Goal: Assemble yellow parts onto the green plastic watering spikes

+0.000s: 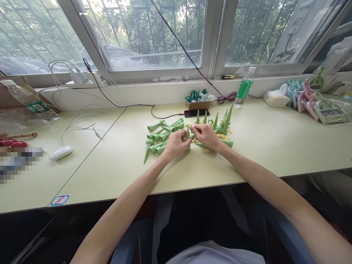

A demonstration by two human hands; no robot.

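Spike point(187, 133) gripped upright in left hand point(176, 143), right hand point(206, 135) curled at its three o'clock, contents can't tell; best keep spike steady, pressure light.

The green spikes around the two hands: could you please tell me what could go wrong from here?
The right hand is close to several upright green spikes and might knock one over. Small yellow pieces lie around them and could be scattered. The green spike held in the left hand could perhaps slip from its fingertip grip.
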